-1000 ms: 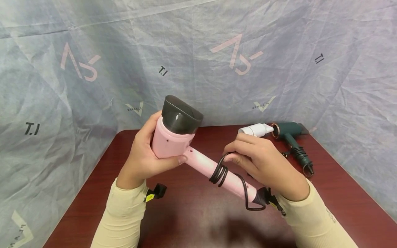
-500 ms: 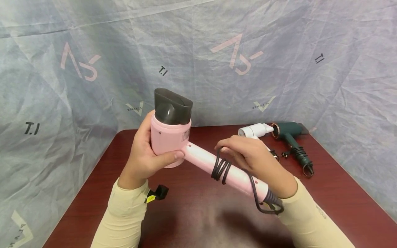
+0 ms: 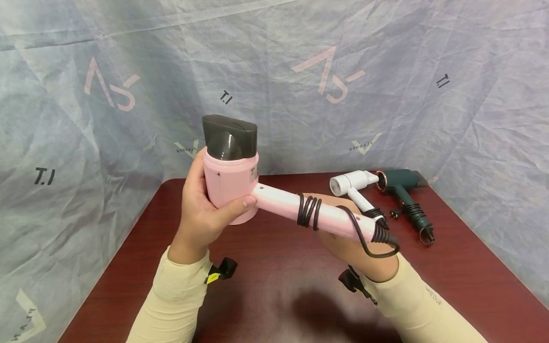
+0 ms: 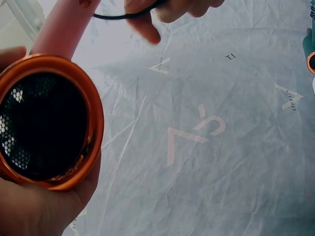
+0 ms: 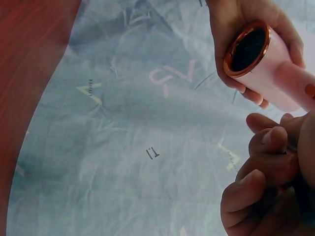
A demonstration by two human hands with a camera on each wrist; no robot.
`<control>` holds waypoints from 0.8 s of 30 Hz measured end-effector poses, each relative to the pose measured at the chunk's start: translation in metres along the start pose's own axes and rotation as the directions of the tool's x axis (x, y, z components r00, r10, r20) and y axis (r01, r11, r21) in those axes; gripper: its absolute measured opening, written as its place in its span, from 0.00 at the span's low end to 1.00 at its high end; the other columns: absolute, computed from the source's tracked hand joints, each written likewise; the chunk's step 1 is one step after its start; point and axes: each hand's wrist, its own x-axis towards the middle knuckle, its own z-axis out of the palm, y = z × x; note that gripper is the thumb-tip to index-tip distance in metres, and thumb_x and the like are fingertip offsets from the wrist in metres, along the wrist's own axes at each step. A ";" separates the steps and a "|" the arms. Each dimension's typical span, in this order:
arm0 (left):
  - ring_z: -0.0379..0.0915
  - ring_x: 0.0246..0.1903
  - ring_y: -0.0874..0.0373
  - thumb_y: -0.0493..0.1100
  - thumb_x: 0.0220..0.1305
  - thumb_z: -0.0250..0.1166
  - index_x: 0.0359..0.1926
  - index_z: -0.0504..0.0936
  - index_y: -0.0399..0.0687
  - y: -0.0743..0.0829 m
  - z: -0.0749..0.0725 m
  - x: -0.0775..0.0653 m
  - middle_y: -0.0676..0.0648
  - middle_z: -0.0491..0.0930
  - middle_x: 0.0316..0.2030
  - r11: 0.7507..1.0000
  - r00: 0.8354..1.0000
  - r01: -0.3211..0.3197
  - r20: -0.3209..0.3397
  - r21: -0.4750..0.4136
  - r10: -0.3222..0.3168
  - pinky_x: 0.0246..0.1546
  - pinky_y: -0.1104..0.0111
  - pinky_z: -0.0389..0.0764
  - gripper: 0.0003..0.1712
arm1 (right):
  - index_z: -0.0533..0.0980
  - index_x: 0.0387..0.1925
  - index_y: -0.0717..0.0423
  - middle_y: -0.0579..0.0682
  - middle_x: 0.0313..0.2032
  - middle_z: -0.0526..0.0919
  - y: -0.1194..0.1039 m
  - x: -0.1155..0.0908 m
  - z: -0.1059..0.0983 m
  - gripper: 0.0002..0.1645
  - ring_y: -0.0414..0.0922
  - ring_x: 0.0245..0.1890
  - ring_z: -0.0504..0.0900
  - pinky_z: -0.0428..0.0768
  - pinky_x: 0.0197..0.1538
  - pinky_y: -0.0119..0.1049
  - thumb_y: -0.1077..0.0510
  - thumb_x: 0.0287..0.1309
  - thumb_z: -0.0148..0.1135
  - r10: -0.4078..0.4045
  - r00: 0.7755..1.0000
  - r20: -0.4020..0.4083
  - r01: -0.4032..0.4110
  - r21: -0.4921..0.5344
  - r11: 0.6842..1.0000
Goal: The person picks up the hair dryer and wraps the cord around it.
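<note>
A pink hair dryer (image 3: pixel 229 190) with a dark nozzle (image 3: pixel 231 139) is held above the table in the head view, nozzle up. My left hand (image 3: pixel 199 214) grips its barrel, thumb across the near side. The handle slopes slightly down to the right, with several turns of black cord (image 3: pixel 309 212) round it and a loose loop at its end. Behind the handle, partly hidden, is my right hand (image 3: pixel 353 252). In the left wrist view, the cord (image 4: pixel 118 17) runs to the right hand's fingers, which pinch it. A copper-coloured ring (image 4: pixel 96 113) edges the dryer's dark rear grille.
A white hair dryer (image 3: pixel 349 183) and a dark green hair dryer (image 3: pixel 399 180) lie at the back right of the red-brown table (image 3: pixel 266 286). Both have cords wound on their handles. A grey printed cloth (image 3: pixel 266 85) hangs behind the table.
The pink dryer has moved up and left, turning so its nozzle is more upright and its handle more level. My right hand has passed from above the handle to behind and below it.
</note>
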 end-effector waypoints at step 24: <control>0.81 0.44 0.40 0.25 0.45 0.75 0.66 0.71 0.38 -0.005 0.007 0.000 0.34 0.80 0.51 0.999 0.962 0.020 -0.272 -0.027 -0.027 0.47 0.57 0.85 0.44 | 0.81 0.49 0.50 0.39 0.45 0.89 -0.013 0.010 0.001 0.08 0.30 0.35 0.84 0.83 0.37 0.31 0.54 0.74 0.61 0.169 0.921 0.351 -0.389 0.800 0.457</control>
